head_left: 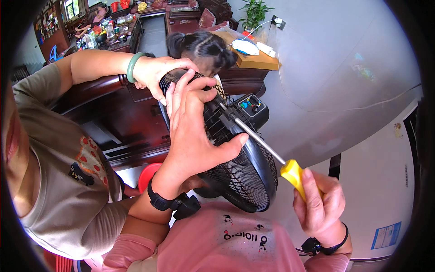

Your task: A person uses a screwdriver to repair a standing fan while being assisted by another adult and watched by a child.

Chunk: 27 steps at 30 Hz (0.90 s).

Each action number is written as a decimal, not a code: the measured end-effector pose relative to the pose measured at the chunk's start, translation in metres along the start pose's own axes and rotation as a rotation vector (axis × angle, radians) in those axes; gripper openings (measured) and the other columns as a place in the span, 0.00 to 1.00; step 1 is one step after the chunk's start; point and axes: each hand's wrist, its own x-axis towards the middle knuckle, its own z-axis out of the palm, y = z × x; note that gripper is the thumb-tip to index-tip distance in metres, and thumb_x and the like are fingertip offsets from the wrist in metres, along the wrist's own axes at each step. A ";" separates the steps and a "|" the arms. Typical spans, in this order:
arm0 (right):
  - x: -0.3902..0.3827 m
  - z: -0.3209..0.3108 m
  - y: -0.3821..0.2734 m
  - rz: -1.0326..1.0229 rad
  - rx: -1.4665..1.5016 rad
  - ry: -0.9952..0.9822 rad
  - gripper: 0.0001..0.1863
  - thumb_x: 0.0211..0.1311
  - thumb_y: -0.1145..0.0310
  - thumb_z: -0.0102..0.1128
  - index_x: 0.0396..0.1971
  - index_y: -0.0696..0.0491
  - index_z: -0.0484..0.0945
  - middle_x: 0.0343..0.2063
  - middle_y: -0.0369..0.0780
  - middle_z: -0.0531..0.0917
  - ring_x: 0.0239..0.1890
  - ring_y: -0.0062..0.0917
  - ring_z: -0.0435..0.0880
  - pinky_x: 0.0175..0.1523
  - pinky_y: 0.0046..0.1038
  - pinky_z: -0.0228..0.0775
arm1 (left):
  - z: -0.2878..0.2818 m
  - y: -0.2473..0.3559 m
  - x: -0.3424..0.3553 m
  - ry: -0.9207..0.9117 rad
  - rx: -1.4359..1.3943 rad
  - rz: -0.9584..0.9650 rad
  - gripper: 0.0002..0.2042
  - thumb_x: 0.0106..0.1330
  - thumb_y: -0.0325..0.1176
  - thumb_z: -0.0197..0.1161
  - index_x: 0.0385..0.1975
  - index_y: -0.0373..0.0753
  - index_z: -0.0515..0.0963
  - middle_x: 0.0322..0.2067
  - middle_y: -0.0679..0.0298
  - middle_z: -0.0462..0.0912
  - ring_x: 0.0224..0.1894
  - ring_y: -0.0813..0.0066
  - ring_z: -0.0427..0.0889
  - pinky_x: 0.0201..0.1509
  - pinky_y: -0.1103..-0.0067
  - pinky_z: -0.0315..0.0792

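A black fan (260, 177) with a mesh cage is tilted in front of me, with a small control box (251, 109) on its side. My left hand (190, 124) grips it, fingers over the top of the cage and thumb stretched toward the rim. In my right hand (321, 204) is a yellow-handled screwdriver (291, 171), held by closed fingers. Its long metal shaft runs up and left into the middle of the fan; where the tip meets it is hard to see. A co-worker's hand (154, 72) with a green bangle holds the fan's upper end.
At my left stands the co-worker in a grey-brown shirt (59, 195). Another person's dark-haired head (201, 50) is just beyond the fan. Dark wooden furniture (131, 118) fills the space behind. A red basin (147, 177) sits low down, and a white cabinet (378, 181) stands at right.
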 end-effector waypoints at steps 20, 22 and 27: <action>-0.010 0.005 0.026 0.325 1.031 -0.277 0.24 0.57 0.80 0.65 0.54 0.56 0.68 0.42 0.44 0.73 0.32 0.21 0.75 0.37 0.22 0.69 | 0.000 0.004 0.000 0.041 -0.025 -0.022 0.36 0.37 0.43 0.80 0.47 0.38 0.68 0.55 0.54 0.73 0.68 0.42 0.63 0.72 0.46 0.45; -0.019 0.010 0.026 0.335 1.111 -0.303 0.28 0.55 0.83 0.63 0.55 0.55 0.66 0.44 0.45 0.73 0.33 0.21 0.75 0.38 0.22 0.71 | 0.000 0.005 -0.006 0.035 -0.018 -0.015 0.36 0.37 0.42 0.81 0.47 0.38 0.68 0.54 0.55 0.73 0.68 0.42 0.63 0.72 0.46 0.46; -0.038 0.013 0.024 0.483 1.248 -0.319 0.31 0.52 0.88 0.59 0.57 0.55 0.62 0.48 0.47 0.72 0.37 0.21 0.77 0.42 0.22 0.73 | 0.005 0.008 -0.014 0.045 -0.012 -0.025 0.38 0.37 0.41 0.81 0.49 0.37 0.68 0.53 0.55 0.74 0.68 0.42 0.63 0.72 0.47 0.46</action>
